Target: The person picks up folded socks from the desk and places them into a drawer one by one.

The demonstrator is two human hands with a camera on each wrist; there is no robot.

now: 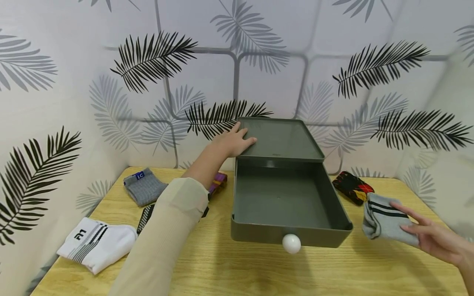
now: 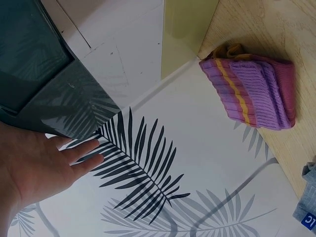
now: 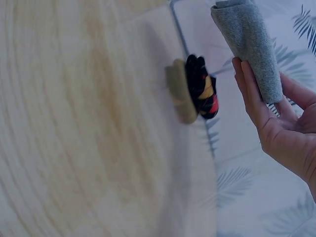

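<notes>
A dark grey box (image 1: pixel 283 137) stands on the table with its drawer (image 1: pixel 259 233) pulled out, a white round knob (image 1: pixel 291 243) on the front. Nothing lies on the drawer floor that shows. My left hand (image 1: pixel 235 142) rests on the left edge of the box top, fingers spread and relaxed; the left wrist view shows the same hand (image 2: pixel 44 163) against the box's side. To the right of the drawer, my right hand (image 1: pixel 440 240) pinches a folded grey sock (image 1: pixel 386 220) with two black stripes between thumb and fingers, raised above the table in the right wrist view.
Behind the grey sock lies a black, red and yellow folded sock (image 1: pixel 353 188). At left are a white striped sock (image 1: pixel 98 244), a grey sock with a blue label (image 1: pixel 144 189), and a purple striped sock (image 2: pixel 252 91), partly behind my left arm. Leaf-patterned fabric (image 1: pixel 274 90) stands behind the table.
</notes>
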